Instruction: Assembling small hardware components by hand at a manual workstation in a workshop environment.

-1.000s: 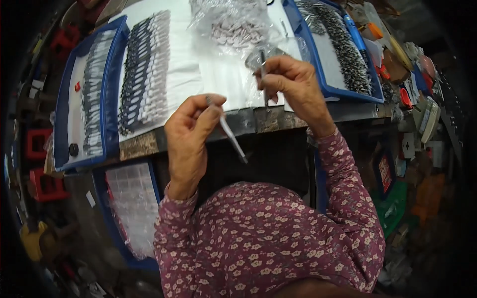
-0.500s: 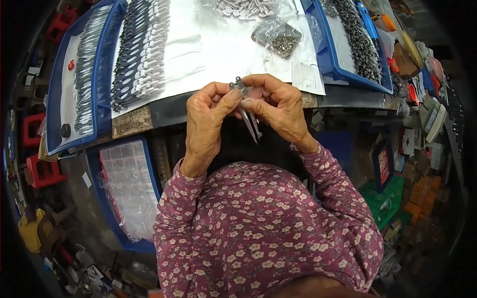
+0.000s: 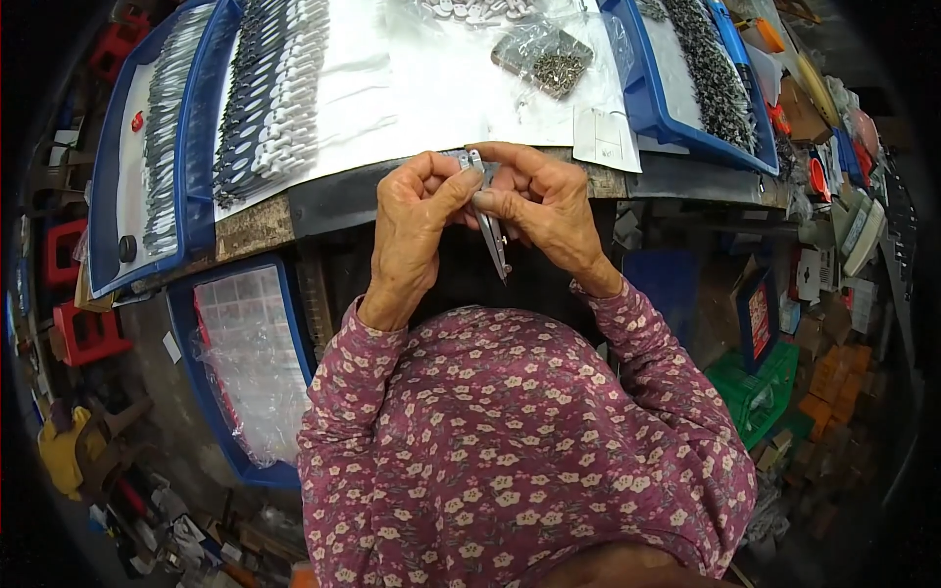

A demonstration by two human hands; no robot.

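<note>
Both hands meet just in front of the table edge around a slim silver-grey drawing compass [image 3: 494,247]. Its two legs hang downward, close together, and taper to a point. My left hand [image 3: 412,220] pinches the upper end with thumb and bent fingers. My right hand [image 3: 549,211] is closed on the same end from the other side, its thumb across the joint. A small pale rounded end [image 3: 474,157] shows above the fingertips. The fingers hide most of the compass head, so I cannot tell whether a loose part is held there.
On the white paper [image 3: 431,118] lie a row of black-and-white pieces [image 3: 270,108], loose white parts [image 3: 480,8] and a box of small screws [image 3: 559,71]. Blue trays [image 3: 201,127] [image 3: 676,132] flank it. Another blue tray [image 3: 240,465] with plastic-wrapped contents stands below left.
The hands stay closed around the compass, which hangs slightly more upright with its legs closer together. The table and trays have shifted slightly in view.
</note>
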